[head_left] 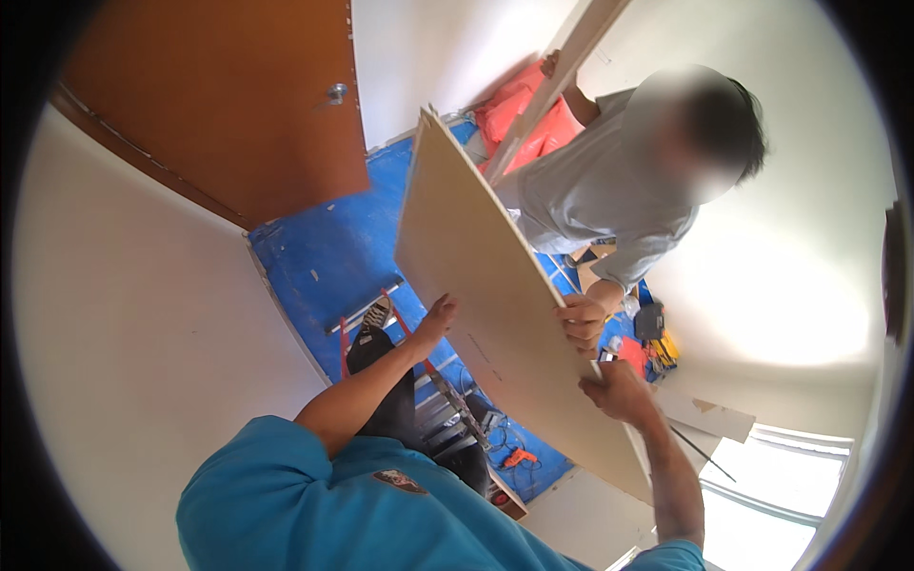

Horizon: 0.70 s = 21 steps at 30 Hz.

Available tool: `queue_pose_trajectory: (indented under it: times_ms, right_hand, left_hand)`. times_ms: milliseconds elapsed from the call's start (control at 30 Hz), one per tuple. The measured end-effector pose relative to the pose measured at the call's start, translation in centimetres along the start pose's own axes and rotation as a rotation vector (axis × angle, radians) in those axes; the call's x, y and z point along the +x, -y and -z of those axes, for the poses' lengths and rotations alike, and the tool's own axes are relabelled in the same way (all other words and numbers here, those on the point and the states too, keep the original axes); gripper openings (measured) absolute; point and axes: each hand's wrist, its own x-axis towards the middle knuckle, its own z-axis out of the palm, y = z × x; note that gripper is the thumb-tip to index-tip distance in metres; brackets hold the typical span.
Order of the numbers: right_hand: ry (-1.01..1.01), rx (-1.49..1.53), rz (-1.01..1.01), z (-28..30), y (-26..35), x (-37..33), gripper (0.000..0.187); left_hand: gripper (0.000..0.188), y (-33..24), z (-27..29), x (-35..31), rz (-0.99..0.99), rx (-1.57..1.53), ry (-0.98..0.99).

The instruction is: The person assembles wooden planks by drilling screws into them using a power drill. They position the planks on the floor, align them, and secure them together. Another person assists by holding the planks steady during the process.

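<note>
A large tan drywall sheet point(495, 314) stands tilted in front of me, running from the upper middle to the lower right. My right hand point(617, 388) is closed over its upper edge, thumb on the face nearer me. Against that same face, near the sheet's left side, rests my left hand point(436, 322), its fingers stretched out rather than wrapped around an edge. A co-worker in a grey shirt point(600, 181) stands beyond the sheet. One co-worker's hand point(583, 319) grips the edge close to my right hand; the other holds a long narrow board point(552, 90).
Below me is a stepladder point(443, 409) with red rails, my shoe point(378, 312) beside it. Blue sheeting point(314, 257) covers the floor. An orange power tool point(520, 458) lies among cords. Red bags point(524, 109), a brown door point(219, 105) and a window point(762, 504) surround the area.
</note>
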Motion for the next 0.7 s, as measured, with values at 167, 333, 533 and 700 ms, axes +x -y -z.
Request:
queue_pose_trajectory:
  times_ms: [167, 333, 533, 700]
  right_hand:
    - [0.018, 0.012, -0.063, 7.4, 2.3, -9.7, 0.038]
    - [-0.104, -0.044, -0.350, 12.0, 4.5, -20.8, 0.046]
    - [-0.429, 0.102, -0.163, 13.8, 4.9, -31.7, 0.034]
    - [-0.694, 0.059, -0.364, 8.2, 4.8, -34.8, 0.038]
  left_hand:
    - [0.112, 9.0, -1.3, 1.8, 0.427, -0.342, -0.262]
    - [0.111, 15.6, -4.2, 3.2, 0.422, -0.536, -0.435]
    - [0.082, -0.5, 2.6, 7.4, -0.819, 0.222, -1.159]
    - [0.071, -18.0, 7.2, 9.1, -0.886, -0.180, -0.282]
